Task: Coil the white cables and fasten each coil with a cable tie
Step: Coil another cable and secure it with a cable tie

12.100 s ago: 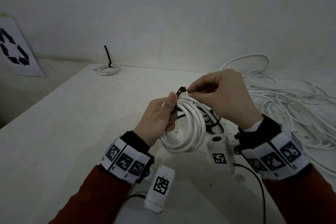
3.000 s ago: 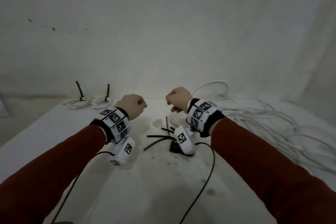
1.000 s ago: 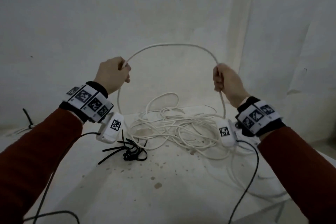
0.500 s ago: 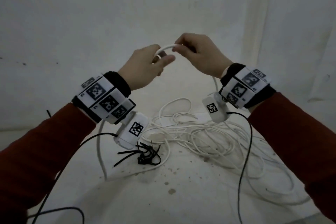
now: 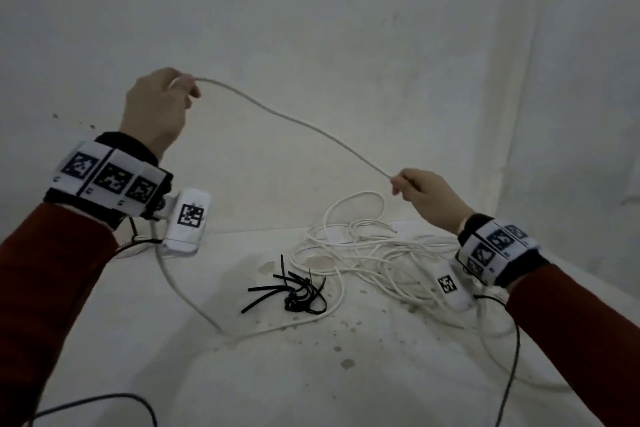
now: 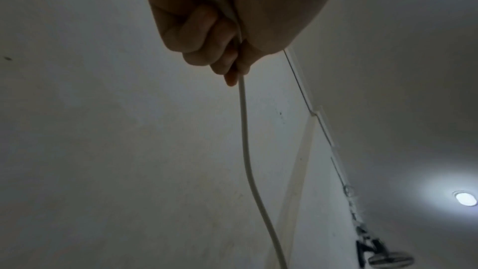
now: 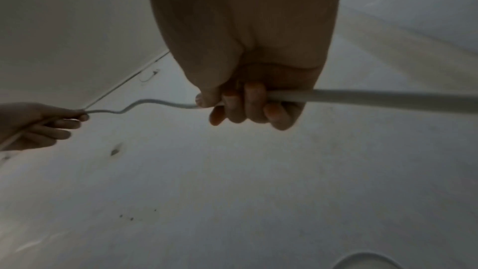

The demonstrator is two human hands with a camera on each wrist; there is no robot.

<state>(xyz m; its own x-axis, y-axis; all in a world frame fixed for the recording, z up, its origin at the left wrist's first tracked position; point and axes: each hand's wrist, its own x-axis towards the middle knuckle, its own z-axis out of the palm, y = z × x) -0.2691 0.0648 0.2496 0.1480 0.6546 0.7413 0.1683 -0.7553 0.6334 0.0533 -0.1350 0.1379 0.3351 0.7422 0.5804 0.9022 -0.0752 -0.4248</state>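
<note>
The left hand (image 5: 156,107) is raised above the table (image 5: 311,392), fingers curled round a white cable (image 5: 294,121); the left wrist view shows the cable running through the closed fist and out past the fingertips (image 6: 227,69). From there the cable spans down and to the right to the right hand (image 5: 426,198), which holds it lower, with thumb and curled fingers (image 7: 248,107) wrapped round it. Behind the left hand the cable drops past the wrist camera, partly hidden by it, and loops over the table toward the pile (image 5: 374,253) of loose white cable lying near the back edge. Which strand in that tangle joins the held one cannot be made out. Just in front of the pile lies a bunch of black ties (image 5: 298,291), overlapping so their number is unclear. The right wrist camera hides part of the pile, and the cable's ends are not visible. Both wrist views are dim, mostly showing wall and ceiling; the right one catches the left hand (image 7: 38,124) at its left edge.
</note>
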